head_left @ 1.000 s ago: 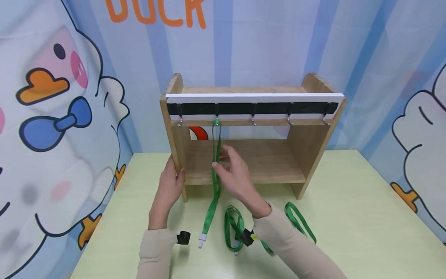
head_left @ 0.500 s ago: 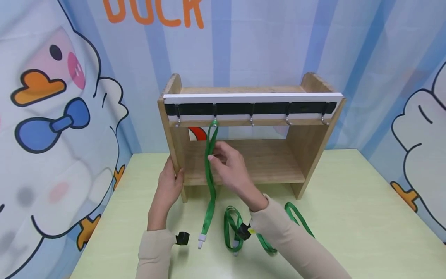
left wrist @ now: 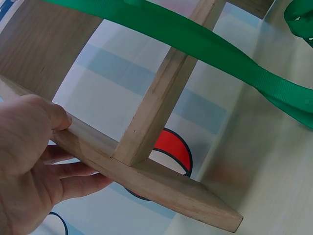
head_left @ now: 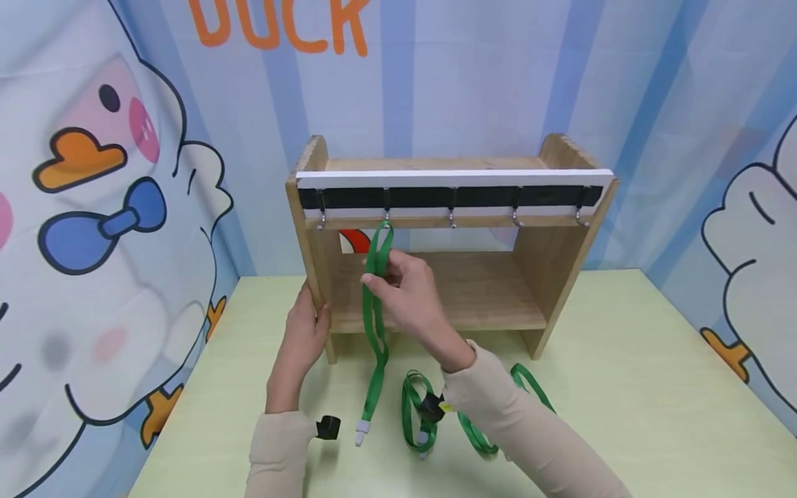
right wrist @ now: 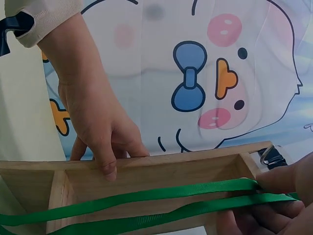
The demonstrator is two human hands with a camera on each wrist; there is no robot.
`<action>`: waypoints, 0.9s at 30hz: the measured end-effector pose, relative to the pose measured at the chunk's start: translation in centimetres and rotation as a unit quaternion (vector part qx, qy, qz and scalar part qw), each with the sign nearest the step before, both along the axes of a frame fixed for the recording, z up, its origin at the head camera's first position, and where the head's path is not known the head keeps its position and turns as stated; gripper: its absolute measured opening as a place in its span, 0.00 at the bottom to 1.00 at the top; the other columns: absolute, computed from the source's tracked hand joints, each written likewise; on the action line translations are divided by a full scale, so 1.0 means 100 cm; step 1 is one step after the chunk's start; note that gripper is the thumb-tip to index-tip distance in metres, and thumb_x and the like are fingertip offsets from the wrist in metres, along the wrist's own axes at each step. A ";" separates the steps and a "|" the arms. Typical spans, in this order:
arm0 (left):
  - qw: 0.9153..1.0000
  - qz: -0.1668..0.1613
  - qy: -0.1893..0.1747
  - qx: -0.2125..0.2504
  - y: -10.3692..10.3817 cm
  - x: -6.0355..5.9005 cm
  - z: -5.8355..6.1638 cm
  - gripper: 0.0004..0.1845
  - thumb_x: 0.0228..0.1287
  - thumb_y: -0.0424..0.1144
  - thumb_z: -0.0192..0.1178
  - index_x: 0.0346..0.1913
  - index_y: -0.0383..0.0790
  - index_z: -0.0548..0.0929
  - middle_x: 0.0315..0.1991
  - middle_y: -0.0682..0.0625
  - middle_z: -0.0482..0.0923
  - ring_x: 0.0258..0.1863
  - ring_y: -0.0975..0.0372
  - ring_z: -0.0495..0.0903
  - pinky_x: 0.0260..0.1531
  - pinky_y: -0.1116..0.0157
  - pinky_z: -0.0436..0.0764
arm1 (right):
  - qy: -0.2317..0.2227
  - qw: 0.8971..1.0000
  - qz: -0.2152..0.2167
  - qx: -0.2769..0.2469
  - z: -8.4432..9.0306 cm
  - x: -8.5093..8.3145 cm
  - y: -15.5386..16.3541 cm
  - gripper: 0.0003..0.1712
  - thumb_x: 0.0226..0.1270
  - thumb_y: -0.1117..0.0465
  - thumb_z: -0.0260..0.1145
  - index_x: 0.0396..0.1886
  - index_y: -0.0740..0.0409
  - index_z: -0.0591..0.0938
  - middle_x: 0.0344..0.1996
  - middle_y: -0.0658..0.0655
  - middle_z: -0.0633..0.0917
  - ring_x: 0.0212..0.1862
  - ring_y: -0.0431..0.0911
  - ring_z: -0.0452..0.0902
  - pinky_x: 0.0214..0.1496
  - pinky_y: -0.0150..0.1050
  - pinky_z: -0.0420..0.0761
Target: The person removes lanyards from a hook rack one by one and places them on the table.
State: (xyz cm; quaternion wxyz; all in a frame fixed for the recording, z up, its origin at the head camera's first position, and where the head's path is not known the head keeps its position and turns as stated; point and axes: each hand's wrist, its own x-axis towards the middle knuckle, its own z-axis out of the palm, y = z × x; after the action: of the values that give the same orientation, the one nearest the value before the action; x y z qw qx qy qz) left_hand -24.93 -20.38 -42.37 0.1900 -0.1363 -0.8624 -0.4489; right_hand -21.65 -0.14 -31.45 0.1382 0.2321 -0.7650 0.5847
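A green lanyard (head_left: 375, 391) hangs by its loop from the second hook from the left (head_left: 387, 223), its white clip (head_left: 362, 432) low over the table. My right hand (head_left: 414, 294) pinches the straps between thumb and fingers, a little below the hook. In the right wrist view the thumb (right wrist: 281, 178) lies over the lanyard (right wrist: 122, 199), fingers behind it. The wooden shelf (head_left: 461, 280) stands upright. My left hand (head_left: 305, 332) grips its left side panel; in the left wrist view the thumb and fingers (left wrist: 85, 183) are on opposite faces.
A coiled green lanyard (head_left: 407, 415) lies on the table (head_left: 623, 387) before the shelf. More green strap (head_left: 532, 384) lies to its right, partly hidden by my right sleeve. Several metal hooks line the black strip (head_left: 420, 198). A cartoon duck curtain (head_left: 473, 83) hangs behind.
My right hand has moved slightly left and now has the hanging straps between thumb and fingers, shifting them left. The left hand has kept its place on the side panel.
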 end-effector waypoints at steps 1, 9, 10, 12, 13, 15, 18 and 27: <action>1.000 -0.001 -0.001 0.000 0.000 0.000 0.000 0.33 0.77 0.30 0.49 0.78 0.27 0.49 0.68 0.25 0.62 0.64 0.35 0.70 0.50 0.39 0.82 | 0.000 1.000 0.001 -0.001 0.001 0.000 0.000 0.05 0.69 0.72 0.67 0.42 0.67 0.85 0.36 0.61 0.89 0.37 0.49 0.85 0.44 0.42 0.86; 1.000 0.000 0.012 -0.009 -0.001 -0.001 0.000 0.33 0.77 0.30 0.49 0.77 0.25 0.49 0.67 0.24 0.63 0.63 0.33 0.70 0.50 0.39 0.81 | -0.005 1.000 0.014 -0.019 0.006 0.001 0.001 0.05 0.71 0.72 0.64 0.42 0.69 0.85 0.36 0.60 0.90 0.41 0.49 0.88 0.46 0.43 0.87; 1.000 -0.001 0.011 -0.009 -0.001 -0.001 0.000 0.33 0.77 0.30 0.49 0.77 0.25 0.49 0.67 0.24 0.63 0.63 0.33 0.70 0.51 0.39 0.81 | -0.001 1.000 0.015 -0.021 0.006 0.001 0.001 0.06 0.71 0.73 0.64 0.42 0.69 0.85 0.36 0.60 0.90 0.42 0.50 0.88 0.47 0.43 0.87; 1.000 0.000 0.006 -0.011 -0.001 -0.001 -0.001 0.33 0.77 0.30 0.49 0.77 0.25 0.48 0.67 0.24 0.62 0.63 0.33 0.70 0.51 0.39 0.81 | 0.006 0.999 0.020 -0.024 0.007 0.002 0.000 0.06 0.71 0.73 0.64 0.44 0.70 0.85 0.36 0.61 0.90 0.43 0.51 0.88 0.48 0.43 0.87; 1.000 -0.001 0.004 -0.011 0.000 -0.002 -0.001 0.33 0.78 0.30 0.48 0.77 0.25 0.48 0.67 0.24 0.62 0.64 0.34 0.70 0.52 0.39 0.81 | 0.008 0.999 0.024 -0.025 0.006 0.002 0.000 0.07 0.71 0.73 0.64 0.44 0.70 0.85 0.37 0.61 0.90 0.43 0.52 0.88 0.48 0.43 0.87; 1.000 -0.001 -0.002 -0.011 0.000 -0.002 -0.001 0.33 0.78 0.30 0.48 0.77 0.25 0.48 0.68 0.24 0.62 0.64 0.34 0.70 0.52 0.39 0.80 | 0.011 0.999 0.033 -0.026 0.006 0.003 0.001 0.07 0.71 0.73 0.63 0.45 0.71 0.85 0.37 0.62 0.90 0.43 0.53 0.88 0.47 0.43 0.87; 1.000 -0.001 -0.003 -0.012 0.001 -0.002 -0.001 0.33 0.78 0.30 0.49 0.77 0.26 0.48 0.68 0.24 0.62 0.64 0.34 0.70 0.53 0.38 0.80 | 0.010 0.999 0.046 -0.022 0.004 0.006 0.000 0.08 0.71 0.74 0.63 0.46 0.71 0.84 0.37 0.62 0.90 0.44 0.54 0.88 0.47 0.42 0.87; 1.000 -0.001 -0.003 -0.009 0.000 0.000 0.002 0.33 0.77 0.29 0.49 0.77 0.26 0.49 0.67 0.25 0.64 0.62 0.34 0.72 0.54 0.37 0.79 | -0.043 0.994 0.093 -0.027 -0.004 0.016 -0.005 0.08 0.72 0.74 0.62 0.47 0.71 0.84 0.37 0.64 0.89 0.44 0.52 0.88 0.47 0.40 0.87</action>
State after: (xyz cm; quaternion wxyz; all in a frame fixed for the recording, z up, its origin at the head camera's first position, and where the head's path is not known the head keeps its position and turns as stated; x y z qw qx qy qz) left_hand -24.94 -20.43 -42.17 0.1860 -0.1372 -0.8667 -0.4421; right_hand -20.06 -0.61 -31.81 0.0563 0.2733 -0.7288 0.6252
